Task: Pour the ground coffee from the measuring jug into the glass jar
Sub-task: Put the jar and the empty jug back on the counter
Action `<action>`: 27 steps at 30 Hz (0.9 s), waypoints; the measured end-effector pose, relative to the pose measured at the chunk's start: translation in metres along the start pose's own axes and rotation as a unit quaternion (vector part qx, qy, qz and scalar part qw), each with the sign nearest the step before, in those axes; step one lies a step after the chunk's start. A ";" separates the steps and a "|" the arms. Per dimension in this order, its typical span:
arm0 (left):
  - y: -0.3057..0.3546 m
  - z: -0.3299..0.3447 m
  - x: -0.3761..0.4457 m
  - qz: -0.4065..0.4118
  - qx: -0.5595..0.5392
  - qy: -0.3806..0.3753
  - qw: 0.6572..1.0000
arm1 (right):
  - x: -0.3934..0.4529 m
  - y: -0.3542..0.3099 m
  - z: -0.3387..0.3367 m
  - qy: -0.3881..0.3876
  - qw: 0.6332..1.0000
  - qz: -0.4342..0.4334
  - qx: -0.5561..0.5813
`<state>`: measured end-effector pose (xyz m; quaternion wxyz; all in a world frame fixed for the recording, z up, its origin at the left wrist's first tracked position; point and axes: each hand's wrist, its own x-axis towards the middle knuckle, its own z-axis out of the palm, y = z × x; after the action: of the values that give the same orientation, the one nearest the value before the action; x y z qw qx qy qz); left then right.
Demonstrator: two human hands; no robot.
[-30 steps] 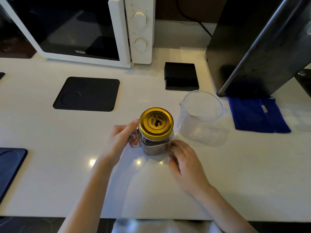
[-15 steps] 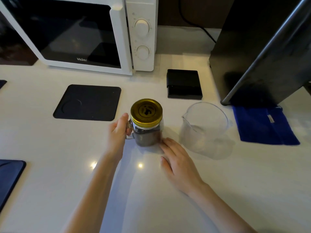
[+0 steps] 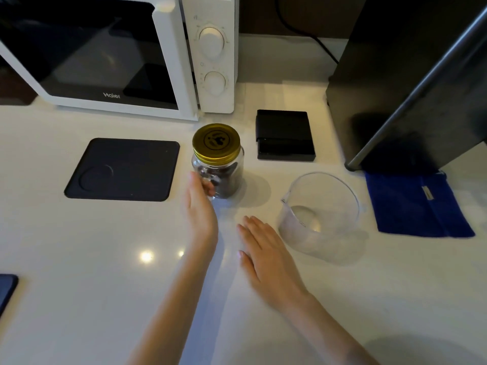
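Observation:
The glass jar (image 3: pixel 217 164) stands upright on the white counter with its gold lid screwed on and dark ground coffee in its lower part. My left hand (image 3: pixel 200 214) reaches to it edge-on with fingers stretched out, the fingertips touching the jar's handle on its left side. My right hand (image 3: pixel 266 254) lies flat and open on the counter, a short way in front of the jar and apart from it. The clear measuring jug (image 3: pixel 290 227) stands empty to the right of my right hand, spout toward the left.
A white microwave (image 3: pixel 118 61) stands behind the jar. A black mat (image 3: pixel 123 169) lies to its left and a black box (image 3: pixel 286 135) to its right. A dark appliance (image 3: pixel 408 75) and a blue cloth (image 3: pixel 419 206) fill the right side.
The jar has moved away from me toward the microwave. My right hand has come off the jar and drawn back. My left hand's curl around the handle has loosened.

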<state>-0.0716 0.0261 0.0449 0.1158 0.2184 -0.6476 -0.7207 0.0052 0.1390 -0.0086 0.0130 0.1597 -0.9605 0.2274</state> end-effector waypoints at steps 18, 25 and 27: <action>0.005 0.037 0.010 -0.104 0.131 -0.383 0.908 | 0.001 -0.001 -0.002 0.018 1.000 -0.008 0.025; 0.038 -0.002 -0.002 0.004 0.260 -0.386 0.885 | 0.001 0.000 0.000 0.030 0.999 -0.010 0.024; 0.046 -0.018 0.004 0.115 0.291 -0.307 0.899 | 0.001 0.001 0.000 0.031 0.999 -0.013 0.022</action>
<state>-0.0721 0.0022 0.0888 -0.0753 -0.0653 -0.8524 -0.5134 0.0036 0.1392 -0.0088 0.0420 0.1650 -0.9523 0.2531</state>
